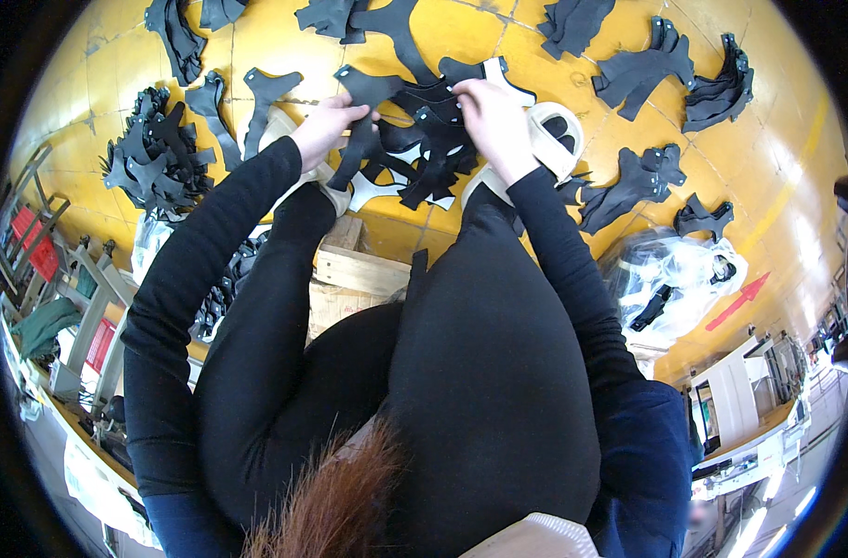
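My left hand pinches a flat, Y-shaped black cut piece, its narrow end hanging down between my feet. To its right, my right hand has its fingers closed at the edge of another dark cut piece; the fingertips are partly hidden. Beneath both hands lies a loose heap of black cut pieces, with a few white pieces showing among them. A black piece with a white strip lies just beyond my right hand. The pieces look like soft sheet material with small pale labels.
Piles of black pieces lie on the yellow tiled floor, with more stacks at the right. My beige shoes flank the heap. A wooden box is under me, and a clear plastic bag stands at right.
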The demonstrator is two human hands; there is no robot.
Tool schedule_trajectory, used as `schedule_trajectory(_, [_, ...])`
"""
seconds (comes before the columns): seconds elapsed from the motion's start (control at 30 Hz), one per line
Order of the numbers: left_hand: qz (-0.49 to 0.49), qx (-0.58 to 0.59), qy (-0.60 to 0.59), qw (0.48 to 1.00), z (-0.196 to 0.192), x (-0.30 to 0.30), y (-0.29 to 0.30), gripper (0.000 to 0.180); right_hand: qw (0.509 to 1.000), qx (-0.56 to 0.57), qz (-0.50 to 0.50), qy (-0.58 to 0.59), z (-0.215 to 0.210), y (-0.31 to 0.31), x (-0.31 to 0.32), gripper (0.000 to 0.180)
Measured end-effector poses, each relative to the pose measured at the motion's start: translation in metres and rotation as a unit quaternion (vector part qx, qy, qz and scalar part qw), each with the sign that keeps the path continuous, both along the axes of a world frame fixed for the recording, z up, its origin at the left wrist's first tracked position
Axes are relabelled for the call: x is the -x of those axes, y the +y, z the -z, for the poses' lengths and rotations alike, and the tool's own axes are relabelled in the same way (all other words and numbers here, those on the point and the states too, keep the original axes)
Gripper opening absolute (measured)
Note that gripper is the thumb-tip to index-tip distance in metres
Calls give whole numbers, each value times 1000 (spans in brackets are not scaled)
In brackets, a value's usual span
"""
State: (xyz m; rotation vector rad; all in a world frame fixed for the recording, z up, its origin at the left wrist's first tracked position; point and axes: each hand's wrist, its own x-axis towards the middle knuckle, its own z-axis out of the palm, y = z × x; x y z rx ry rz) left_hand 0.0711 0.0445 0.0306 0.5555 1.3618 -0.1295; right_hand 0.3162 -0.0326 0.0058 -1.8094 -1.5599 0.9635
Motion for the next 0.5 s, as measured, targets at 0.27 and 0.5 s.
schedule_trajectory(0.27, [-39, -27, 106, 993, 11, 24, -7, 49, 995, 23, -89, -26, 10, 1, -38, 16])
schedule_trajectory(0.5, [186, -303, 185, 916, 0, 11, -13, 54, 989, 69, -125, -28, 9, 0, -25, 14])
